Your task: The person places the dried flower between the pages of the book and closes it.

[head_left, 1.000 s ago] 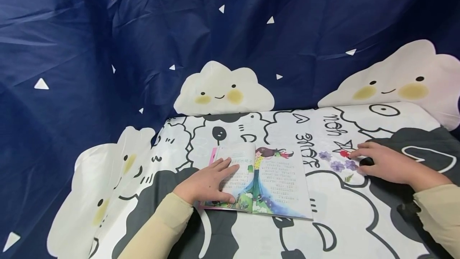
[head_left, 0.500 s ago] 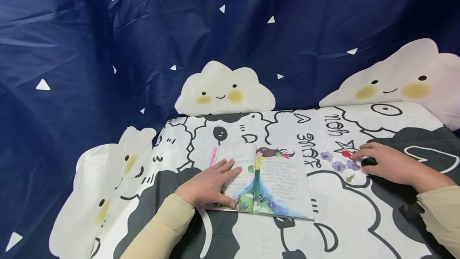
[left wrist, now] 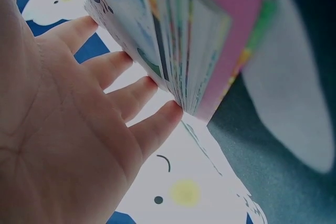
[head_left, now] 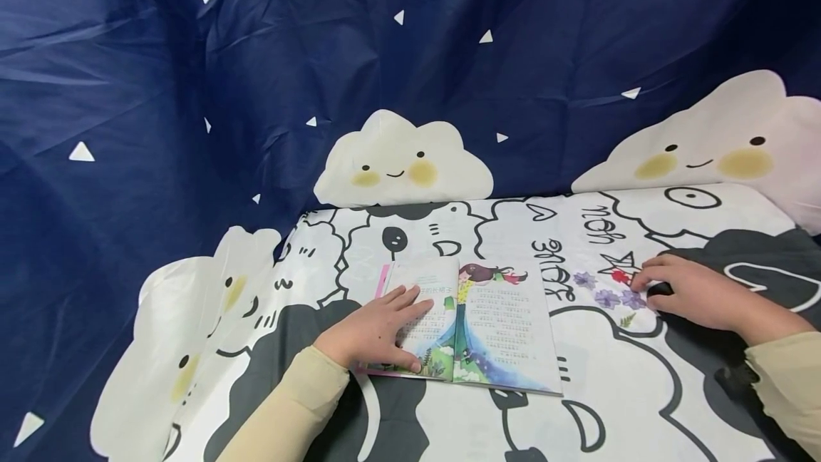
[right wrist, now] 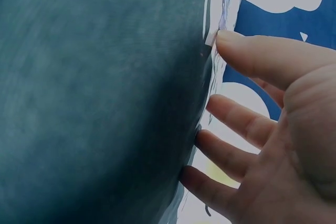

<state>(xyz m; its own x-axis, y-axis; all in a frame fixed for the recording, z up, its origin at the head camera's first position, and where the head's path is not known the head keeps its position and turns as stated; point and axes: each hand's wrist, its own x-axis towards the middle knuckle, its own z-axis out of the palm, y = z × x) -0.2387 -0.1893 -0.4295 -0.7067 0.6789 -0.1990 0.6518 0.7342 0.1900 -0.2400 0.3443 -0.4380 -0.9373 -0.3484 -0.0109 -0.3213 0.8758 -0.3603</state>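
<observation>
An open picture book (head_left: 507, 334) lies on the printed cloth in front of me. My left hand (head_left: 375, 330) rests on its left page with the fingers spread; in the left wrist view the fingertips touch the page near the edge of the book's pages (left wrist: 194, 40). Farther right, my right hand (head_left: 695, 298) has its fingertips down on the cloth, the fingers slightly bent and apart. Beside them lie a small red flower (head_left: 620, 276), several flat purple flowers (head_left: 606, 299) and a green fern leaf (head_left: 627, 320). Whether a finger touches the red flower, I cannot tell.
The black-and-white printed cloth (head_left: 616, 398) covers the surface under both hands. Cloud-shaped cushions (head_left: 404, 155) stand along its back and left edges. Behind them hangs a dark blue cloth (head_left: 269, 41) with white triangles.
The head view has shifted very slightly. Both hands, the book and the flowers stay where they were.
</observation>
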